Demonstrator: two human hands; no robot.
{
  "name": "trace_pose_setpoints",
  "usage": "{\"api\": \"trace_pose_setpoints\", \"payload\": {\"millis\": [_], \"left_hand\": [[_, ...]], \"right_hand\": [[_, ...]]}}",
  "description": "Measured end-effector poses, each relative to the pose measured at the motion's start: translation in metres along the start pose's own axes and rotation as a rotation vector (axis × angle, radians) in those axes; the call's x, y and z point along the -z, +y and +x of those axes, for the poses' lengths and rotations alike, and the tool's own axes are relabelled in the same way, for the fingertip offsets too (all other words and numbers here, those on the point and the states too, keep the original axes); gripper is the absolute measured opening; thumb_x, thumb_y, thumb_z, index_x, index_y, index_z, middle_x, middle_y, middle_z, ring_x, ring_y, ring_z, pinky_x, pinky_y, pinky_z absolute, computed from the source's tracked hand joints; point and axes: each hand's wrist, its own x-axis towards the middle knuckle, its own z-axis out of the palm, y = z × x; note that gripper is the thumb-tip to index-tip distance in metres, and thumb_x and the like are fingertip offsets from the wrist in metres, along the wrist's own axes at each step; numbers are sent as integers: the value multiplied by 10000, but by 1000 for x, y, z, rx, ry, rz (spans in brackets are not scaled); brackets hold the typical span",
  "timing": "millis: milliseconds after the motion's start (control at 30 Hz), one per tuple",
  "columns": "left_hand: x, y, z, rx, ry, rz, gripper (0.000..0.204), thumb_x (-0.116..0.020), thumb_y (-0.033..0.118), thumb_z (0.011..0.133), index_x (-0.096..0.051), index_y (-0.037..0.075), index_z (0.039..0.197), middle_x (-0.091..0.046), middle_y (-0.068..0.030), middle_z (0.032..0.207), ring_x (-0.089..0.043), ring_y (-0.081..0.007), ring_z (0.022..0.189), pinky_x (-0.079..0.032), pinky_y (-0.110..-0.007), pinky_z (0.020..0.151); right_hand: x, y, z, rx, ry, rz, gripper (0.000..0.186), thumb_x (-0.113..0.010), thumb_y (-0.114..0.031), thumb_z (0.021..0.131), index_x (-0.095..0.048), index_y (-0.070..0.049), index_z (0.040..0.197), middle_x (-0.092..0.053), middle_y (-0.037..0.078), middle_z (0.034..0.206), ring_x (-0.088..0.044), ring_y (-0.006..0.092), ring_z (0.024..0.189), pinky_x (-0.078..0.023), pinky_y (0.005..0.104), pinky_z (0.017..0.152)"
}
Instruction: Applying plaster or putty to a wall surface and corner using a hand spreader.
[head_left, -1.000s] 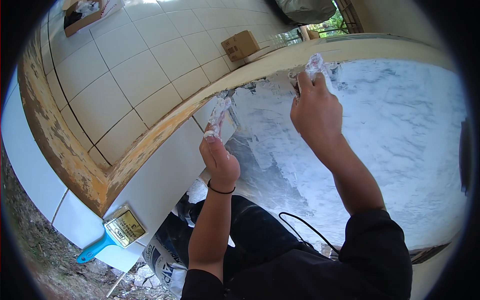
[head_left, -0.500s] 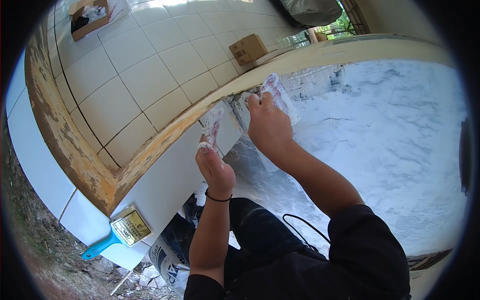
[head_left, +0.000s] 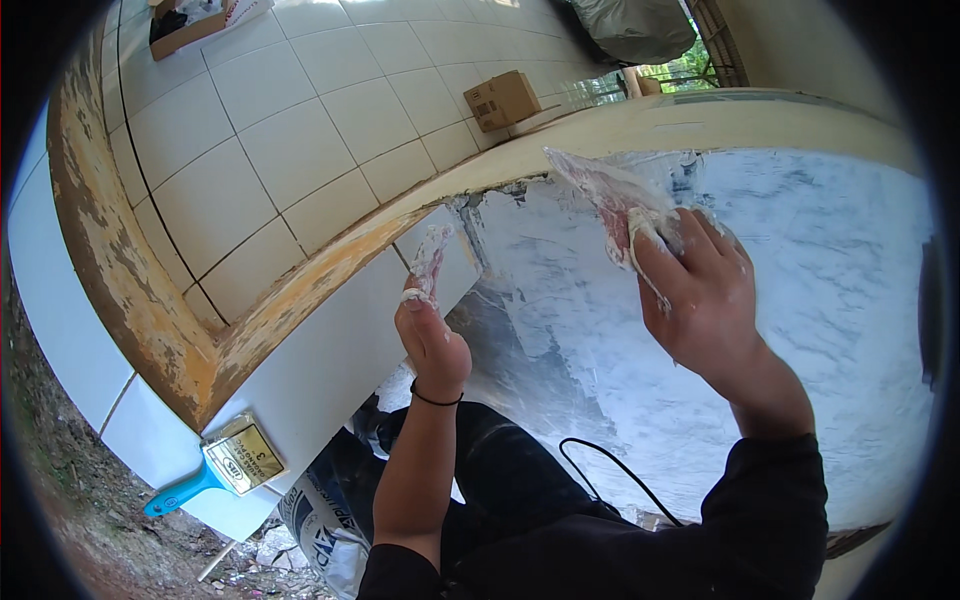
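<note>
tiled floor [head_left: 300, 150] beyond white-smeared surface [head_left: 840, 310]

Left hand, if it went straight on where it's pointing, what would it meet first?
With its smeared flat tool leading, the left hand would probably meet the peeling yellow-brown ledge beyond the white tile first, though depth is hard to judge.

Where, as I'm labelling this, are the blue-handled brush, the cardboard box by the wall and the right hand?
Blue-handled brush [head_left: 236, 463], head view, on its wrapped end
Cardboard box [head_left: 506, 99], head view, on its side
Right hand [head_left: 706, 300], head view, on its back
</note>
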Motion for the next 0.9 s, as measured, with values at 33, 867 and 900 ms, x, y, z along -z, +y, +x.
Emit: {"api": "trace_pose_setpoints", "payload": {"millis": [33,867,900], "left_hand": [[-2,0,0,-14,-17,5,695,-207,491,893,-373,-128,1162,-430,-217,1194,-397,-278,1148,-245,-359,1014],[-13,-2,-7,-15,2,18,583,-210,358,910,-409,-155,1102,-489,-255,1082,-478,-304,1026,-335,-341,907],[-14,-2,-7,-6,-8,18,592,-210,370,909,-405,-152,1110,-482,-251,1095,-469,-302,1041,-324,-343,918]], "right_hand": [[0,3,-2,11,27,-2,230,-580,-62,624,-554,-83,851,-514,103,779,-568,226,670,-448,330,533],[-32,-8,-27,381,-71,-212,110,-579,-106,643,-597,-30,721,-510,90,756,-544,173,672,-393,245,403],[-35,-5,-19,365,-83,-240,106,-583,-101,636,-589,-23,708,-485,70,718,-527,163,647,-394,234,422]]}}
